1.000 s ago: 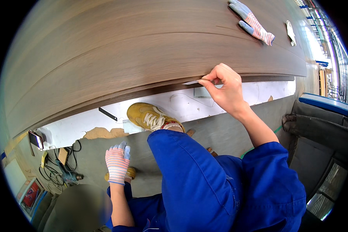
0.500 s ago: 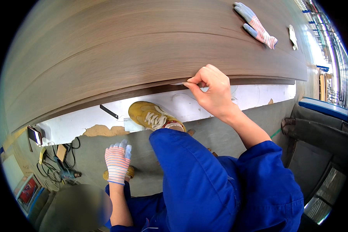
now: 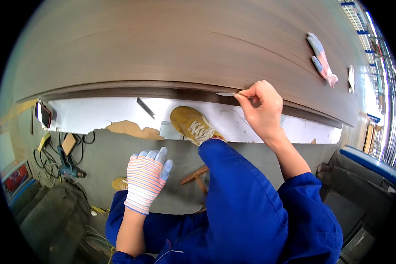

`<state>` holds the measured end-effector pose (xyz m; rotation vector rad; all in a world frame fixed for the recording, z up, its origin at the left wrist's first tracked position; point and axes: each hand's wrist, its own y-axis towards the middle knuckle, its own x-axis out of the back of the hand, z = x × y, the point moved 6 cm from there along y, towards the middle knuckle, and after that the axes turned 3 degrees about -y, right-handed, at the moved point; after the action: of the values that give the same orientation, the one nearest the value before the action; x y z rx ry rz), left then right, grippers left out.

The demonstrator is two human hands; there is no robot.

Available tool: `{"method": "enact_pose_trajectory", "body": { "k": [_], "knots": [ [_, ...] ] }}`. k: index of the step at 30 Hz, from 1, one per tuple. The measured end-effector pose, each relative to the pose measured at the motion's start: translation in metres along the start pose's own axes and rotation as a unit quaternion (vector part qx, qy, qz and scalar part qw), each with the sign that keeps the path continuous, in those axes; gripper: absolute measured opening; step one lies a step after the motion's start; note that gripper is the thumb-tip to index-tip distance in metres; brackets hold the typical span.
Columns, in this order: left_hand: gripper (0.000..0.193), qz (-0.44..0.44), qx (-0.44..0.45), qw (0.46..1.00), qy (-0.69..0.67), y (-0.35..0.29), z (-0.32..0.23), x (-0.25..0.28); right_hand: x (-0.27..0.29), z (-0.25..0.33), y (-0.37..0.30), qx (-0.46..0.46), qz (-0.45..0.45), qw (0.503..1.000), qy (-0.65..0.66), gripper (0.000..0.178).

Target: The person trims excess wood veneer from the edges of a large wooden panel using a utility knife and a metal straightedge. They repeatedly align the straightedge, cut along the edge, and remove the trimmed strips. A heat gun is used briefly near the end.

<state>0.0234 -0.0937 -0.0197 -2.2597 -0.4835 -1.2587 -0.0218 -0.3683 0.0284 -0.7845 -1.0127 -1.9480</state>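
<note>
My bare right hand (image 3: 263, 108) pinches a thin, pointed, pale blade (image 3: 225, 94) between thumb and fingertips. The blade's tip points left, along the front edge of a large brown wood-grain panel (image 3: 163, 53). My left hand (image 3: 146, 178) wears a striped glove with blue-grey fingertips. Its fingers are stretched out and it hangs over the floor, apart from any object. Between the hands, my yellow shoe (image 3: 191, 124) rests on a white board (image 3: 92, 112) below the panel edge.
A matching glove (image 3: 322, 59) and a small white scrap (image 3: 351, 79) lie on the panel. On the white board are a dark flat strip (image 3: 145, 108) and a phone (image 3: 43, 115). A power tool (image 3: 70, 167) with tangled cables sits at left; a wooden stool (image 3: 196, 177) stands below.
The view has turned, so the panel and gloves sit differently in the picture. More of the blade shows beyond my right fingertips. My left hand has turned slightly, its fingers still extended.
</note>
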Motion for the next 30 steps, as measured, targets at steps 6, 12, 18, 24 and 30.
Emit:
{"method": "enact_pose_trajectory", "body": {
  "k": [6, 12, 18, 24, 30],
  "knots": [
    [0.032, 0.000, -0.010, 1.000, 0.013, -0.009, 0.000, -0.002, -0.013, 0.013, 0.006, 0.000, 0.016, 1.000, 0.004, 0.021],
    [0.033, 0.018, 0.000, 1.000, -0.016, -0.015, 0.001, -0.007, -0.023, 0.029, 0.013, 0.010, 0.021, 1.000, -0.007, 0.020],
    [0.034, 0.020, -0.003, 0.999, -0.027, -0.017, 0.001, -0.013, -0.033, 0.037, 0.015, 0.003, 0.016, 1.000, 0.000, 0.021],
    [0.035, 0.029, -0.001, 0.999, -0.030, -0.020, 0.003, -0.021, -0.041, 0.043, 0.018, 0.000, 0.019, 1.000, 0.008, 0.021],
    [0.037, 0.031, 0.002, 0.999, -0.033, -0.024, 0.005, -0.024, -0.051, 0.053, 0.023, 0.001, 0.026, 1.000, 0.014, 0.020]
  ]
}}
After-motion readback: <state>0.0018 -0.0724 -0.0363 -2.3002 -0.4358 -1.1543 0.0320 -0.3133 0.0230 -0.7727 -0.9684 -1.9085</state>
